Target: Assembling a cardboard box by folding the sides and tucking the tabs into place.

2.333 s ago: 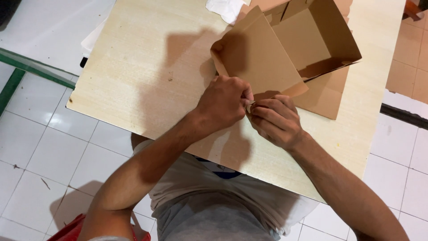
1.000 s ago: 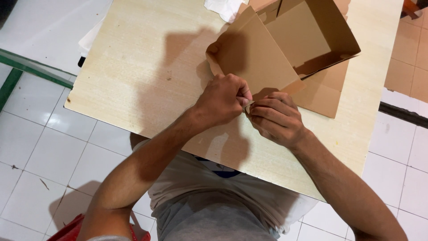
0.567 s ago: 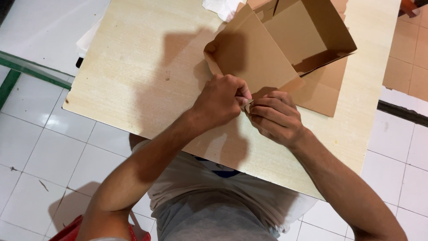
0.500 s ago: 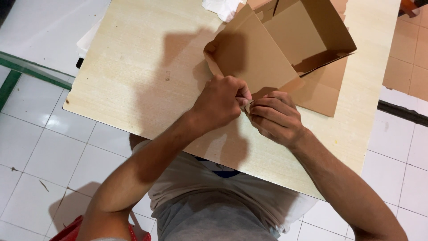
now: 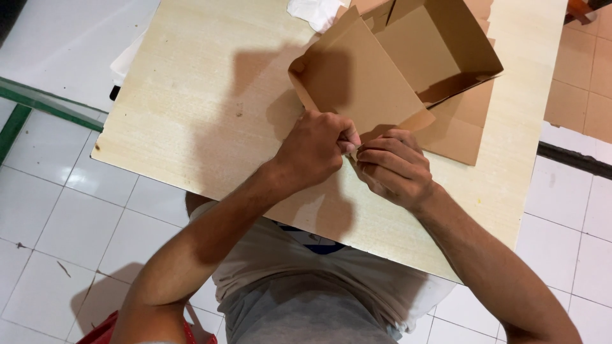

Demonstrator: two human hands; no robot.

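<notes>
cardboard box (image 5: 382, 70), brown and half folded, sits at the far side of the pale wood-grain bench (image 5: 210, 114), its big flat flap sloping down toward the person. both hands meet at the near corner of that flap: the left hand (image 5: 315, 150) is curled into a loose fist with thumb and fingers pinched on the flap's edge, and the right hand (image 5: 392, 169) is closed beside it, fingertips pressed to the same corner, so the two hands touch knuckle to knuckle and are clamped on the cardboard. what exactly lies between the fingertips is too small to tell. behind the flap the box's open cavity shows, with an upright wall on its right side, and a flat sheet of the same cardboard (image 5: 459, 127) lies under the box and pokes out just right of it. a bit of white crumpled material (image 5: 312, 9) lies at the bench's far edge, just left of the box top. the hands and the box cast a dark shadow on the bench left of the box.

the bench stands on a floor of white tiles (image 5: 57, 210) with grey joints; right of the bench a dark strip divides these from reddish-brown tiles (image 5: 586, 76). a green metal frame (image 5: 38, 105) runs across the floor well left of the bench. something red (image 5: 105, 328) shows near the person's left elbow, well away from the box.
</notes>
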